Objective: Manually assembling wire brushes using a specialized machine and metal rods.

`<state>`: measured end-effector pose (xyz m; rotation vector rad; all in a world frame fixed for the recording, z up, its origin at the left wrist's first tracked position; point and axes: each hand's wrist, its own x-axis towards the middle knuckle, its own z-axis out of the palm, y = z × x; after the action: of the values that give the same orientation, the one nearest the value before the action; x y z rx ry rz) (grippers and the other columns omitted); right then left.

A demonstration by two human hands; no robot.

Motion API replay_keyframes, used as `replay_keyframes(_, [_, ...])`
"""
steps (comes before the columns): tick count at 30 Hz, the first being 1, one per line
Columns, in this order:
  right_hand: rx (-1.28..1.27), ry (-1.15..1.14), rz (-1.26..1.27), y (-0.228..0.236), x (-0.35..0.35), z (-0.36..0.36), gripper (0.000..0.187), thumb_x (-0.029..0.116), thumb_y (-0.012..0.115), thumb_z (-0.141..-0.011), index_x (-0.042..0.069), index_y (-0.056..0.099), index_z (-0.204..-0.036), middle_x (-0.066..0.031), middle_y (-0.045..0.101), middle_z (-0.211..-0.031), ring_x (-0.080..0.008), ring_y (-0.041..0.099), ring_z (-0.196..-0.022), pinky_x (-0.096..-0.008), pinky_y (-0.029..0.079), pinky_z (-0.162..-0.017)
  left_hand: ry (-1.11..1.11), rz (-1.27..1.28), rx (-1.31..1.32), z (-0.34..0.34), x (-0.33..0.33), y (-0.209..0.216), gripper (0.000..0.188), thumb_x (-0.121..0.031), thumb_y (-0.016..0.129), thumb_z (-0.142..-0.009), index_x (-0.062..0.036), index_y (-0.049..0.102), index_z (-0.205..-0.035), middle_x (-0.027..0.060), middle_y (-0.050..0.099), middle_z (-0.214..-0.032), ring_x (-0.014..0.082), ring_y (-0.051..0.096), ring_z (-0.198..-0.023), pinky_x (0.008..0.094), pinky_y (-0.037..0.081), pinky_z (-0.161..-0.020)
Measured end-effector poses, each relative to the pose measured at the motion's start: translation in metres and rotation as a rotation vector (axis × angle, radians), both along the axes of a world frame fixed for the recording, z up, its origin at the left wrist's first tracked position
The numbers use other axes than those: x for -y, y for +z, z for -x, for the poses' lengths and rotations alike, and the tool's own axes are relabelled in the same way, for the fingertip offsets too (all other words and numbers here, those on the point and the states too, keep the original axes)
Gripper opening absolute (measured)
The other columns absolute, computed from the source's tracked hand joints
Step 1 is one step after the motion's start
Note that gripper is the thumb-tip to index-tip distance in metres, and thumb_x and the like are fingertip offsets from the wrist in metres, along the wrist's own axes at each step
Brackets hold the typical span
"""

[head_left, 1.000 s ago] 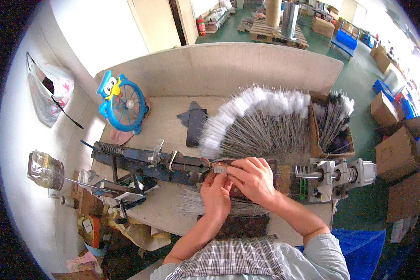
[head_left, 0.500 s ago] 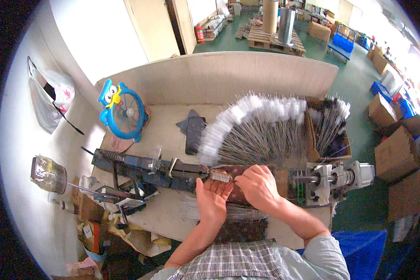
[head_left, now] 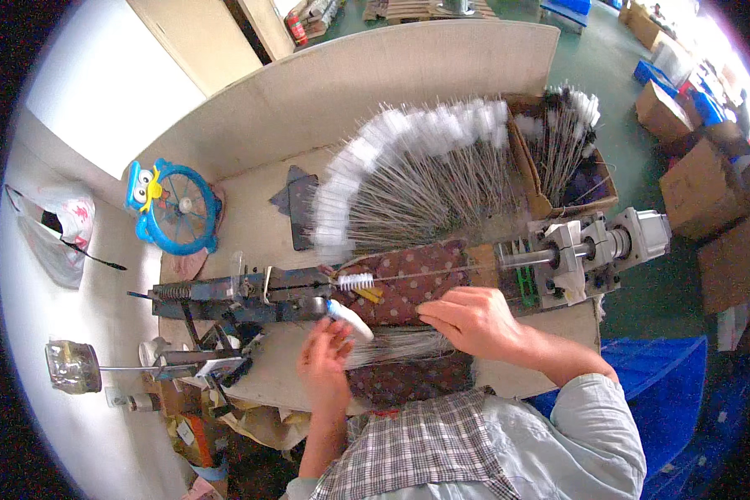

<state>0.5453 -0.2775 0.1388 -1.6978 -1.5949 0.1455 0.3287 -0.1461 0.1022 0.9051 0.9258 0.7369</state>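
Observation:
A white-bristled wire brush (head_left: 357, 282) lies along the bench machine (head_left: 292, 287). From it a thin wire runs right to the spindle (head_left: 542, 257) of the motor unit. My left hand (head_left: 323, 358) is below the brush with its fingers loosely bent and apart, next to a white handle with a blue end (head_left: 350, 320); whether it touches the handle is hard to see. My right hand (head_left: 475, 323) is over the spotted brown cloth (head_left: 412, 292), its fingertips pressed together. What they pinch, if anything, does not show. A bundle of thin wires (head_left: 404, 346) lies between my hands.
Many white-tipped wire brushes (head_left: 425, 175) fan out behind the machine. A carton of brushes (head_left: 542, 204) stands at the back right. A blue round fan-like thing (head_left: 183, 208) and a dark flat phone-like object (head_left: 302, 221) are at left. A blue bin (head_left: 654, 375) sits right.
My left hand has come away from under the brush, down and left toward the handle. My right hand has left the brush's end. The whole view has shifted downward.

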Motion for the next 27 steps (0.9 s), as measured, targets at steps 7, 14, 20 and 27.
replay_keyframes(7, [-0.020,-0.008,0.547,-0.049,0.039,0.019,0.018,0.024,0.057,-0.082,0.009,0.061,-0.090,-0.0102,0.062,-0.083,-0.0294,0.061,-0.078,-0.0411,0.049,-0.066,0.526,0.143,0.334,0.212,-0.075,-0.083,0.027,-0.034,0.060,-0.085,-0.0092,0.058,-0.094,0.0046,0.060,-0.091,0.0155,0.056,-0.078,0.0278,0.045,-0.068])
replay_keyframes(14, [0.079,-0.002,0.606,-0.019,0.037,-0.003,0.018,0.021,0.055,-0.080,0.008,0.058,-0.092,-0.0110,0.059,-0.089,-0.0310,0.060,-0.083,-0.0440,0.049,-0.067,0.998,-0.049,-0.183,0.291,-0.124,-0.069,0.040,-0.046,0.060,-0.082,-0.0082,0.057,-0.095,0.0025,0.057,-0.088,0.0141,0.055,-0.077,0.0246,0.042,-0.066])
replay_keyframes(20, [0.143,-0.015,0.732,-0.021,0.048,-0.001,0.016,0.020,0.055,-0.081,0.012,0.060,-0.094,-0.0059,0.057,-0.089,-0.0278,0.059,-0.083,-0.0397,0.049,-0.070,0.954,0.023,-0.201,0.200,-0.082,-0.060,0.038,-0.047,0.051,-0.087,-0.0088,0.055,-0.093,0.0017,0.057,-0.081,0.0120,0.053,-0.072,0.0256,0.042,-0.063])
replay_keyframes(27, [0.202,0.042,0.716,-0.026,0.040,-0.006,0.019,0.010,0.053,-0.077,0.009,0.056,-0.095,-0.0103,0.054,-0.085,-0.0297,0.061,-0.078,-0.0419,0.052,-0.064,0.333,0.235,0.149,0.078,-0.023,-0.068,0.020,-0.024,0.052,-0.088,-0.0056,0.052,-0.096,0.0062,0.056,-0.084,0.0170,0.056,-0.087,0.0300,0.048,-0.072])
